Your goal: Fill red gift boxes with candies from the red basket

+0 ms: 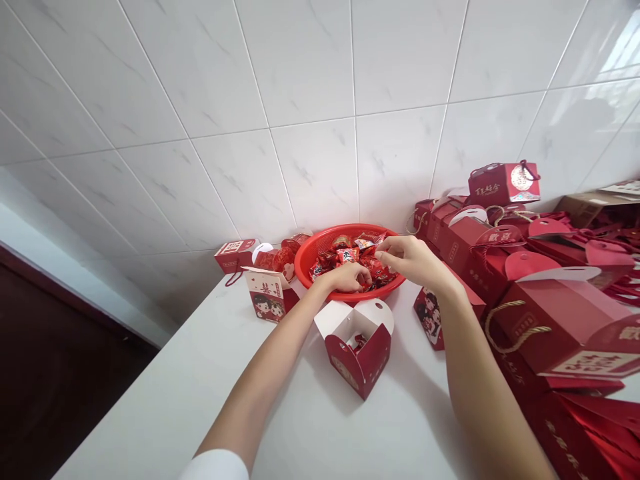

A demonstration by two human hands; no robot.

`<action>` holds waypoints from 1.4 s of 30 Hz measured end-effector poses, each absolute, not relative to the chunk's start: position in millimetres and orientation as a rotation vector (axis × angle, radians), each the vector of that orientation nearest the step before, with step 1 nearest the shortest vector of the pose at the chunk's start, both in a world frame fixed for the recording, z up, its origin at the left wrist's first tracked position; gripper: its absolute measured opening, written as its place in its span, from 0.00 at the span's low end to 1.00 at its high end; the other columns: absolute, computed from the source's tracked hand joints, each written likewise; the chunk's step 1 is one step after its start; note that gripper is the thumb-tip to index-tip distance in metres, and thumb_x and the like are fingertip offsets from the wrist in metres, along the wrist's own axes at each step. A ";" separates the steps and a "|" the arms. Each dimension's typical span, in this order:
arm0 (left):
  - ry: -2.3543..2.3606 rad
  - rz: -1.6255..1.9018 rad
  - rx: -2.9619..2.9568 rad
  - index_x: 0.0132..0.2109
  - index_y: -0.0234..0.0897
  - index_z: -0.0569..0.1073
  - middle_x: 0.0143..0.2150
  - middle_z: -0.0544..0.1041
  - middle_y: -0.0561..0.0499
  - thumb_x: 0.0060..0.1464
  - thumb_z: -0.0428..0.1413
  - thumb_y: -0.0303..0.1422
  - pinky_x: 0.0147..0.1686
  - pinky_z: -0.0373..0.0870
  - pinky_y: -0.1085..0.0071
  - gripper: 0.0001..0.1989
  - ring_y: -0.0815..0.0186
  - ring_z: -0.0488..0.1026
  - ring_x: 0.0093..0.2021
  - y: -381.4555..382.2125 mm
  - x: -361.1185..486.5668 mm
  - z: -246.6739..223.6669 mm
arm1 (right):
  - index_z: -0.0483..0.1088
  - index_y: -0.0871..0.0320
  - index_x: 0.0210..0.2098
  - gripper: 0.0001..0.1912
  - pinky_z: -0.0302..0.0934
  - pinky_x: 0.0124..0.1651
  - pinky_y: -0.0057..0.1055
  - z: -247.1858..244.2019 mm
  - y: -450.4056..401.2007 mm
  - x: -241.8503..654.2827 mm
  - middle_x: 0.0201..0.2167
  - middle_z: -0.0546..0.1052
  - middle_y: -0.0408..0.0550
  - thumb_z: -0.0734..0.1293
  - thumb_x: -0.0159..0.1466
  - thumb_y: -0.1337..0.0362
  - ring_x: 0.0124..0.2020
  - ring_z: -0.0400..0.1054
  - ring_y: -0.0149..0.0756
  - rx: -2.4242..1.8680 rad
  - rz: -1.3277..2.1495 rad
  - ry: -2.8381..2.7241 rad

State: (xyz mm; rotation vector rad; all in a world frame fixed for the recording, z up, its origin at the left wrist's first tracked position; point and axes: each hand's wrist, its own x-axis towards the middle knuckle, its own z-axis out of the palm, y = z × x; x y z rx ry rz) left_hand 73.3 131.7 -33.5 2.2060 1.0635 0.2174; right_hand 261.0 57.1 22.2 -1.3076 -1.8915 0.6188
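White marbled tile wall fills the view ahead of both grips, running down to the back edge of the white desk. Dark floor shows far left, beyond the desk edge, well away from my L grip.

Right of my R grip: big heap of red gift boxes w/ rope handles, mostly flat or tilted, crowding that side of the desk. One red box sits on top, upright-ish. Cardboard carton behind, further right.

Directly under both grips: red plastic basket, round, holes in the wall, heaped w/ wrapped candies in red & mixed foils. Below the grips, nearer me: open red-and-white box, flaps up, something red inside, too small to tell what. Left of L grip: opened box w/ cartoon couple print, just beside the basket. Behind that, small red box. Right of R grip, another printed box, touching the heap.

L grip: fingers curled down into the candies at the near rim, closed up; can't tell if clamped on a piece. R grip: over the basket's right side, thumb & forefinger nearly together; any piece there is hidden.

Handling: use fingertips only, lift straight up past the rim, so slippery wrappers don't drag neighbours out.
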 end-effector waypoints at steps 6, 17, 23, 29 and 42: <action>0.925 0.631 1.994 0.40 0.34 0.79 0.34 0.77 0.51 0.41 0.60 0.26 0.37 0.70 0.70 0.15 0.65 0.73 0.35 126.1 64.7 -24.8 | 0.75 0.58 0.32 0.12 0.53 0.28 0.28 28.5 51.3 263.5 0.21 0.71 0.42 0.63 0.61 0.58 0.24 0.61 0.31 -1.268 0.638 -1.891; 0.962 0.879 1.879 0.42 0.32 0.80 0.39 0.79 0.47 0.38 0.70 0.40 0.43 0.72 0.64 0.24 0.60 0.75 0.40 120.4 52.0 -17.5 | 0.76 0.60 0.34 0.13 0.55 0.29 0.28 29.9 50.2 275.8 0.24 0.76 0.44 0.65 0.62 0.57 0.26 0.65 0.32 -1.290 0.544 -1.888; 0.820 0.379 2.073 0.55 0.36 0.76 0.50 0.79 0.46 0.44 0.67 0.35 0.44 0.72 0.66 0.29 0.60 0.76 0.43 78.5 38.4 28.8 | 0.77 0.60 0.35 0.12 0.56 0.31 0.28 29.8 50.8 277.3 0.25 0.76 0.44 0.65 0.62 0.58 0.28 0.67 0.32 -1.333 0.538 -1.860; 1.163 0.052 2.369 0.44 0.39 0.78 0.46 0.79 0.50 0.50 0.61 0.34 0.40 0.69 0.70 0.13 0.59 0.76 0.45 53.1 27.3 46.0 | 0.76 0.59 0.35 0.13 0.55 0.30 0.28 33.6 46.4 274.0 0.24 0.75 0.43 0.65 0.63 0.56 0.26 0.64 0.31 -1.392 0.511 -2.006; 1.526 -0.374 2.222 0.38 0.40 0.69 0.41 0.73 0.49 0.44 0.62 0.43 0.22 0.57 0.70 0.17 0.66 0.68 0.26 29.6 34.3 52.2 | 0.71 0.54 0.49 0.24 0.61 0.30 0.28 43.2 -2.0 252.2 0.43 0.77 0.47 0.74 0.51 0.64 0.38 0.72 0.40 -1.740 0.791 -2.544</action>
